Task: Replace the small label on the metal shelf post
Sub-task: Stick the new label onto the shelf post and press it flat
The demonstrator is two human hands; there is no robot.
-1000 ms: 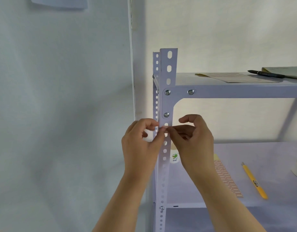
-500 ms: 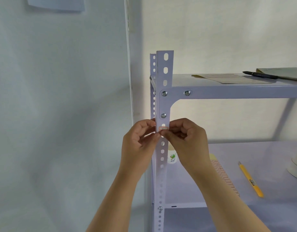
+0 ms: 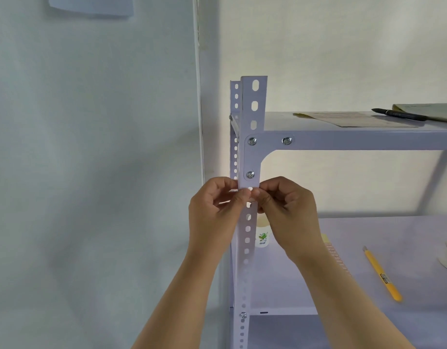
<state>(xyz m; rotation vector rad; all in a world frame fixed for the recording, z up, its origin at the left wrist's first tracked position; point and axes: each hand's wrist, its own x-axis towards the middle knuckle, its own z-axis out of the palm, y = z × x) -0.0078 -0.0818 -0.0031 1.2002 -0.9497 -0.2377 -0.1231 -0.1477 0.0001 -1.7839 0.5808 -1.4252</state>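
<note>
Now both thumbs have slid together over the label, hiding it on the post (image 3: pixel 247 238) just under the lowest screw (image 3: pixel 250 174), so the left hand (image 3: pixel 213 215) and right hand (image 3: pixel 290 212) seem to be pressing it flat.

This looks like an office or storeroom corner: a pale bolted metal shelf rack (image 3: pixel 343 141) stands against plain painted walls. Papers (image 3: pixel 353 118) and a black pen (image 3: pixel 398 114) lie on its top shelf, while a yellow utility knife (image 3: pixel 382 274) and a sheet of small labels (image 3: pixel 337 258) lie on the shelf below.
</note>
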